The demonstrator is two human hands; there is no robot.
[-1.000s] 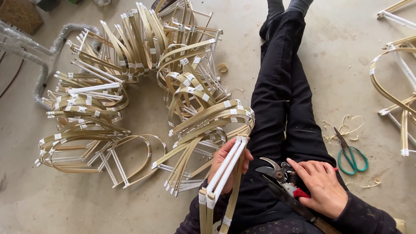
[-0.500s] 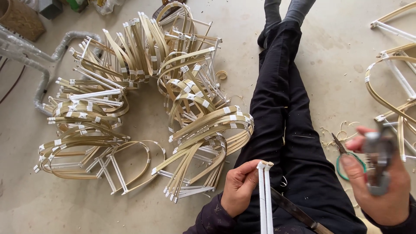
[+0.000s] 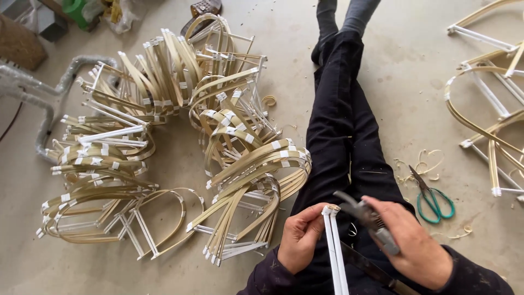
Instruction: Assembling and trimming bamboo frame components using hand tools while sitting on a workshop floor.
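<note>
Pliers (image 3: 364, 219) now beside left fingers (image 3: 308, 218)

Lower ends of the white strips (image 3: 336, 257) held in the left hand (image 3: 301, 240) run off the bottom edge. The jaws of the metal pliers (image 3: 367, 218) are motion-blurred; their handles are hidden inside the right hand (image 3: 412, 246). The bamboo frames (image 3: 491, 104) at right are cut by the frame edge. The feet (image 3: 344, 8) pass out at the top. Objects in the upper-left corner (image 3: 82, 11) are cropped and unidentifiable. The inner pieces of the stacked bamboo hoops (image 3: 180, 136) overlap, so their count is indeterminate.
</note>
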